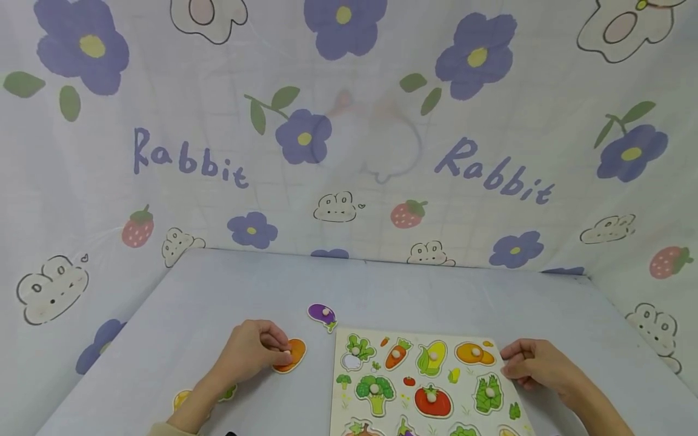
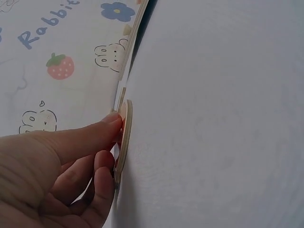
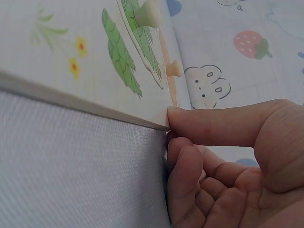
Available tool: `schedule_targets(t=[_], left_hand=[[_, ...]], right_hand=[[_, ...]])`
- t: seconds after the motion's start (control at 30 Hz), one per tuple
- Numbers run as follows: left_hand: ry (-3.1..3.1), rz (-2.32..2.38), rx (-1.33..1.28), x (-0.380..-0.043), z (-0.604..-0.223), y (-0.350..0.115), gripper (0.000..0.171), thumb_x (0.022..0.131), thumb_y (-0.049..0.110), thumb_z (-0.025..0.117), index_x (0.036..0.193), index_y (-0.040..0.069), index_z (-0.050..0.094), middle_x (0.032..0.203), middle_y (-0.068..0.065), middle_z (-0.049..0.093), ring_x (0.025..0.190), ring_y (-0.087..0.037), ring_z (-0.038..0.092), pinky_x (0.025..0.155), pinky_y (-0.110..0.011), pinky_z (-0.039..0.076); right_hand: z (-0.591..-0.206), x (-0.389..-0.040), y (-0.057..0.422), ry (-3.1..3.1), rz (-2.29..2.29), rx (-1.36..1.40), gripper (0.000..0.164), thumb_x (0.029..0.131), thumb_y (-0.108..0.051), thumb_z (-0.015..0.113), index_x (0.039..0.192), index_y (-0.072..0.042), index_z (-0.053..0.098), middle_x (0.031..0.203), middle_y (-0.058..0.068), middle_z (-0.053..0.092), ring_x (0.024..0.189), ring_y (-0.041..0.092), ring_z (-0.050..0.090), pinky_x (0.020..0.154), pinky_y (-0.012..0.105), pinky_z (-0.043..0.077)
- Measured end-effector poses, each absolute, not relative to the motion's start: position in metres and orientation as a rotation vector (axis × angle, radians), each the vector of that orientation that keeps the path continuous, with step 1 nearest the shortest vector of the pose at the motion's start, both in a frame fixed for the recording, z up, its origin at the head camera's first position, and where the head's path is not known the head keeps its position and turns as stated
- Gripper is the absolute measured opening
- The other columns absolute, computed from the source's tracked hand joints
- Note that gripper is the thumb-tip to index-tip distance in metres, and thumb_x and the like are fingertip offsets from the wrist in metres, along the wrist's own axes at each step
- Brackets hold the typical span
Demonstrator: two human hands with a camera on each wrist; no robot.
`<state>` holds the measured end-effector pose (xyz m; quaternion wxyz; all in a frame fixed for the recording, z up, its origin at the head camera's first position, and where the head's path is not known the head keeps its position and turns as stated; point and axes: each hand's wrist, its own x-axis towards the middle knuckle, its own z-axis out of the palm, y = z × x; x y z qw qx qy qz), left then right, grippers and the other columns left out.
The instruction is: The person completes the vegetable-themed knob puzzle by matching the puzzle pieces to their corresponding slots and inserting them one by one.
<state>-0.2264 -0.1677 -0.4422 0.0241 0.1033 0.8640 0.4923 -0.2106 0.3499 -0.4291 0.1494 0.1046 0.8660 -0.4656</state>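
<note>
My left hand (image 1: pixel 253 348) pinches an orange wooden puzzle piece (image 1: pixel 296 354) between thumb and fingers, left of the board. In the left wrist view the piece (image 2: pixel 124 142) shows edge-on; whether it touches the table cannot be told. On the right, my right hand (image 1: pixel 537 366) holds the right edge of a wooden vegetable puzzle board (image 1: pixel 343 369). Up close in the right wrist view, the thumb (image 3: pixel 213 124) lies at the board's edge with curled fingers below it. Knobbed pieces on the board include a broccoli (image 1: pixel 376 399), a tomato (image 1: pixel 440 407) and a corn (image 1: pixel 436 357).
An eggplant piece (image 1: pixel 322 313) lies on the table past the board's upper left corner. By the left forearm are a yellow piece (image 1: pixel 182 398) and a green piece (image 1: pixel 229 393), both partly hidden. A patterned curtain (image 1: pixel 360 181) hangs behind the pale table (image 1: pixel 262 284).
</note>
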Motion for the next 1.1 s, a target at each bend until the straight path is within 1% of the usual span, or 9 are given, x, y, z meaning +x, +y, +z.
schedule_targets(t=[0.33, 0.5, 0.77, 0.9, 1.1], left_hand=[[2.707, 1.49, 0.339, -0.226, -0.439, -0.168, 0.021, 0.071, 0.005, 0.087, 0.08, 0.009, 0.069, 0.07, 0.003, 0.068, 0.067, -0.014, 0.065, 0.059, -0.027, 0.052], [2.682, 1.499, 0.404, -0.226, -0.436, -0.168, 0.021, 0.072, 0.007, 0.087, 0.08, 0.009, 0.068, 0.072, 0.003, 0.069, 0.069, -0.015, 0.066, 0.06, -0.028, 0.053], [2.476, 1.528, 0.654, -0.219, -0.426, -0.154, 0.02, 0.075, 0.012, 0.087, 0.084, 0.01, 0.069, 0.081, 0.001, 0.071, 0.074, -0.02, 0.067, 0.068, -0.03, 0.056], [2.37, 1.55, 0.779, -0.211, -0.422, -0.142, 0.019, 0.076, 0.01, 0.086, 0.085, 0.01, 0.069, 0.083, 0.001, 0.072, 0.075, -0.02, 0.067, 0.071, -0.031, 0.056], [2.274, 1.539, 0.911, -0.198, -0.421, -0.124, 0.017, 0.077, 0.006, 0.084, 0.085, 0.011, 0.069, 0.083, 0.001, 0.071, 0.073, -0.016, 0.066, 0.071, -0.032, 0.055]], right_hand=[[-0.428, -0.208, 0.348, 2.492, -1.34, 0.292, 0.031, 0.082, -0.006, 0.075, 0.107, 0.004, 0.06, 0.079, 0.006, 0.06, 0.069, 0.021, 0.054, 0.062, 0.033, 0.047], [-0.427, -0.209, 0.347, 2.498, -1.33, 0.302, 0.031, 0.082, -0.006, 0.074, 0.107, 0.004, 0.06, 0.08, 0.006, 0.061, 0.07, 0.021, 0.054, 0.062, 0.034, 0.047], [-0.429, -0.212, 0.349, 2.499, -1.313, 0.315, 0.032, 0.082, -0.006, 0.074, 0.109, 0.004, 0.059, 0.082, 0.006, 0.061, 0.071, 0.022, 0.054, 0.063, 0.034, 0.048], [-0.43, -0.213, 0.349, 2.495, -1.314, 0.313, 0.034, 0.083, -0.007, 0.075, 0.11, 0.004, 0.059, 0.082, 0.006, 0.061, 0.072, 0.022, 0.054, 0.063, 0.034, 0.048], [-0.43, -0.213, 0.349, 2.495, -1.31, 0.307, 0.033, 0.083, -0.007, 0.075, 0.11, 0.004, 0.059, 0.082, 0.006, 0.06, 0.071, 0.022, 0.054, 0.063, 0.034, 0.048]])
